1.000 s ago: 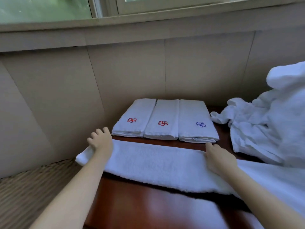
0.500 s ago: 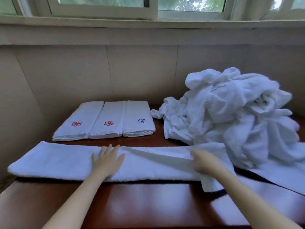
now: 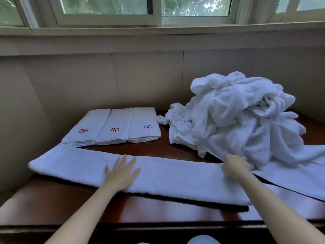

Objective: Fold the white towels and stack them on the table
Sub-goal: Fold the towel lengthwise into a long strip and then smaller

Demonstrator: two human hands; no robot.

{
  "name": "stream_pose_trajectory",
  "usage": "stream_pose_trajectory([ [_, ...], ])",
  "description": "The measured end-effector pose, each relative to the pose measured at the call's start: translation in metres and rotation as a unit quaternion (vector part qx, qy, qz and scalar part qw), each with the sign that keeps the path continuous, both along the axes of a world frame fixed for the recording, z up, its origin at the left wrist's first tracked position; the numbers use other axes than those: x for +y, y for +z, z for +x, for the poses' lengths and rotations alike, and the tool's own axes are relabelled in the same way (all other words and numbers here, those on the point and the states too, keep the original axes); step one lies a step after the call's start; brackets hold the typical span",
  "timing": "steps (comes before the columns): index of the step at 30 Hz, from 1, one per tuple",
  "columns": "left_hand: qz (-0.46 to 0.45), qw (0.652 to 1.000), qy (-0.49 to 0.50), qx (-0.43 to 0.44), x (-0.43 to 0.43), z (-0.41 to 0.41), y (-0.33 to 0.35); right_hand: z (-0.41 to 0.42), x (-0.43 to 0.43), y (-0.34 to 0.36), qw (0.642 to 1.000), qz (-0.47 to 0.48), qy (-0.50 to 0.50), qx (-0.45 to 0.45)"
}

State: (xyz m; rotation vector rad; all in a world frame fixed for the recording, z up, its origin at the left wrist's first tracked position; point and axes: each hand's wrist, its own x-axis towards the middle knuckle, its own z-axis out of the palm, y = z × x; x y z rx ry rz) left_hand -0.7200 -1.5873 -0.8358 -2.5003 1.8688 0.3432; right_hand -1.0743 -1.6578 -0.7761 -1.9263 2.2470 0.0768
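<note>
Dark red-brown wooden table point(image 3: 158, 213) is set against a beige panelled wall point(image 3: 144, 76), below a white-framed window point(image 3: 109, 18); green foliage is seen through the glass.

Long towel point(image 3: 175, 180): white, folded into a narrow strip, laid flat across the near part of the table from left to right. Its left end reaches the table's left edge.

Left hand point(image 3: 121, 173): laid palm-down on the strip, left of its middle, with fingers point(image 3: 125, 160) straight and spread. Nothing is gripped.

Right hand point(image 3: 235, 166): placed on the strip's far edge near its right end, touching the foot of the towel pile point(image 3: 237, 124). The fingers are curled downward and hidden by the back of the hand; whether cloth is pinched cannot be told.

Three folded towels are noted side by side at the back left, edges touching: red-flower towel point(image 3: 88, 127) on the left, second red-flower towel point(image 3: 114, 126) in the middle, blue-flower towel point(image 3: 144, 124) on the right. Their near ends lie just beyond the strip's far edge.

The towel pile, white and crumpled, is heaped at the back right, apart from the folded row.

Flat white cloth point(image 3: 299, 184) is spread right of the strip and runs out of frame; whether it belongs to the strip cannot be told.
</note>
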Motion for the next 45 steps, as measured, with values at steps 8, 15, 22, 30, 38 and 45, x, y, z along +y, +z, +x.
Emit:
stream_pose_trajectory([
  [8,-0.213,0.952,0.208,0.076,0.017,0.006,0.006,0.152,0.043,-0.027,0.920,-0.157,0.344,-0.106],
  [15,-0.358,0.675,0.524,0.376,0.055,0.098,0.028,0.230,0.044,-0.060,0.923,-0.050,0.366,-0.111],
  [22,-0.342,0.505,0.556,0.564,0.051,0.172,0.048,0.235,0.036,-0.071,0.923,-0.059,0.365,-0.109],
  [30,-0.431,0.751,0.268,0.423,0.021,0.104,0.083,0.221,0.028,-0.044,0.880,0.048,0.287,-0.375],
  [38,-0.095,0.952,-0.243,0.159,0.044,-0.017,0.079,0.134,-0.001,0.000,0.600,0.276,-0.037,-0.750],
  [45,-0.089,0.952,-0.256,0.141,0.048,-0.052,0.073,0.123,0.018,0.006,0.788,0.155,0.026,-0.595],
])
